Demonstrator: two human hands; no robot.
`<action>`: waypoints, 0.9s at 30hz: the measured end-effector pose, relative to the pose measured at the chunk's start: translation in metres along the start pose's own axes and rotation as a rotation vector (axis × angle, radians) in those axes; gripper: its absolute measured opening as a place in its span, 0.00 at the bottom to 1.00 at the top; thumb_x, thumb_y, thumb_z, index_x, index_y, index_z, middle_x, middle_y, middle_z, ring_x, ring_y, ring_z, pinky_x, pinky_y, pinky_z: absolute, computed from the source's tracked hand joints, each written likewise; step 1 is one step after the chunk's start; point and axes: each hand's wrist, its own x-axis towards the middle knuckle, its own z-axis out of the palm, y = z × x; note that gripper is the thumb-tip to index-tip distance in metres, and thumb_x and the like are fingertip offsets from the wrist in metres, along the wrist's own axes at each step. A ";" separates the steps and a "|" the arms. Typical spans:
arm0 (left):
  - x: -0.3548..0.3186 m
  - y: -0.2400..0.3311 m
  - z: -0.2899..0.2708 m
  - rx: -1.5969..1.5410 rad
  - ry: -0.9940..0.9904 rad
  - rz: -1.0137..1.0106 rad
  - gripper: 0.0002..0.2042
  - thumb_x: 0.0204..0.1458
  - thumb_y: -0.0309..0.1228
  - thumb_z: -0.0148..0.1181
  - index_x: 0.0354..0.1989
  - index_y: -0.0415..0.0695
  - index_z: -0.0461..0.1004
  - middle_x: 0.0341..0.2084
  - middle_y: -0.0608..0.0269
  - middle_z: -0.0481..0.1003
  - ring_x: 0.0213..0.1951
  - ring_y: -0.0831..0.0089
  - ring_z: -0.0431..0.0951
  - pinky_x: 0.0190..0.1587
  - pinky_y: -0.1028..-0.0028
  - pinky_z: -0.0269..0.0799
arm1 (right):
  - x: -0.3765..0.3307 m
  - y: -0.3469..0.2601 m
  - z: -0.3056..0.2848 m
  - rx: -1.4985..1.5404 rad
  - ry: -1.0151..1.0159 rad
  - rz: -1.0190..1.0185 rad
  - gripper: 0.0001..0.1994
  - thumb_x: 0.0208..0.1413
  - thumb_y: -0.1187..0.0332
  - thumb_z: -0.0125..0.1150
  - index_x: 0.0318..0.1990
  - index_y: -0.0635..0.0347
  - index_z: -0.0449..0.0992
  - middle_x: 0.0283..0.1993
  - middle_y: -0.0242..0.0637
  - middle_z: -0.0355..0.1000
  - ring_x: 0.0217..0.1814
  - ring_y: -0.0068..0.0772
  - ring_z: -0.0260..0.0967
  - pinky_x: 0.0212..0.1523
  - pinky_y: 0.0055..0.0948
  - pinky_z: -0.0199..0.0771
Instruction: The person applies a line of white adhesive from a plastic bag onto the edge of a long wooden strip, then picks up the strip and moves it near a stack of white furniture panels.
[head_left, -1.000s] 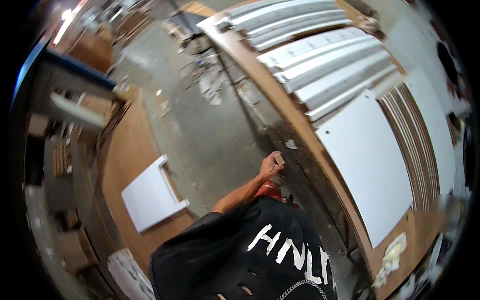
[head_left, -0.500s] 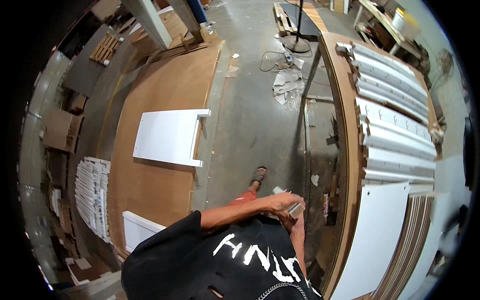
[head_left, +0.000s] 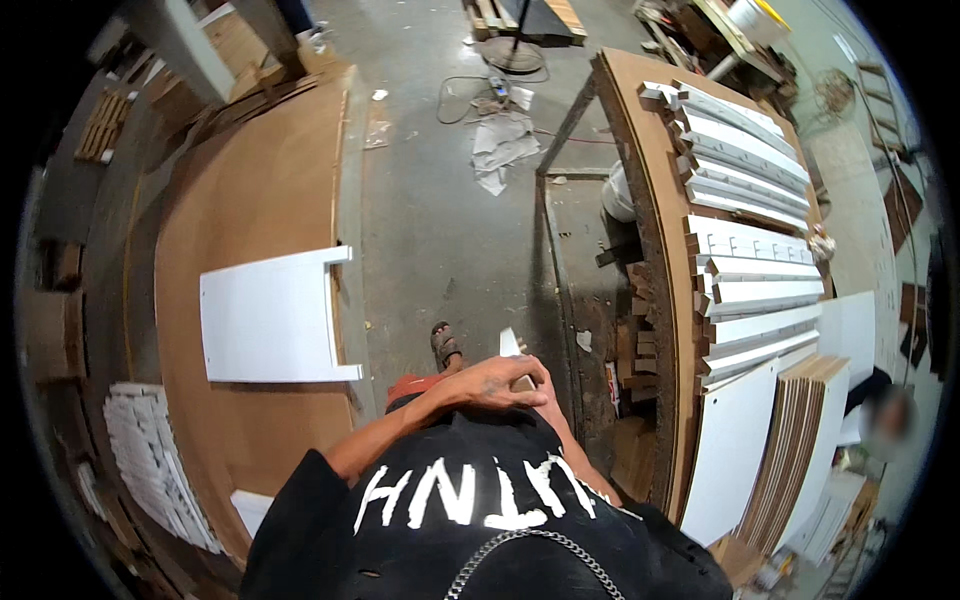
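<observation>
My left hand (head_left: 497, 381) curls over a small white piece (head_left: 510, 343) at my waist; my right hand hides beneath, grip unclear. White panels (head_left: 745, 300) cover the bench (head_left: 655, 200) beside me.

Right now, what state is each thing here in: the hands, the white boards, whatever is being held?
left hand: closed over a small white piece
right hand: hidden under the left, grip unclear
white panel: lying flat on the brown bench
white slats: laid side by side on the right-hand table
sandalled foot: on the concrete floor
</observation>
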 end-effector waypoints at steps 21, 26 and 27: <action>0.070 -0.046 -0.357 -1.283 0.756 -0.558 0.17 0.49 0.46 0.60 0.34 0.44 0.69 0.23 0.66 0.71 0.22 0.77 0.72 0.20 0.78 0.70 | 0.462 -0.063 0.080 0.339 -0.259 0.809 0.20 0.54 0.48 0.55 0.25 0.57 0.67 0.17 0.25 0.59 0.16 0.18 0.52 0.16 0.21 0.49; 0.063 -0.042 -0.454 -1.686 0.869 -0.180 0.12 0.52 0.38 0.55 0.35 0.41 0.68 0.22 0.63 0.67 0.20 0.77 0.67 0.20 0.78 0.65 | 0.576 -0.127 0.111 0.292 -0.517 0.694 0.21 0.58 0.48 0.50 0.34 0.60 0.68 0.25 0.28 0.62 0.26 0.20 0.62 0.27 0.26 0.67; 0.053 -0.045 -0.474 -1.841 0.806 0.028 0.13 0.53 0.37 0.53 0.37 0.39 0.67 0.23 0.63 0.67 0.20 0.76 0.66 0.21 0.78 0.66 | 0.594 -0.133 0.122 0.332 -0.540 0.670 0.21 0.59 0.49 0.49 0.37 0.61 0.68 0.26 0.29 0.63 0.28 0.21 0.64 0.32 0.27 0.69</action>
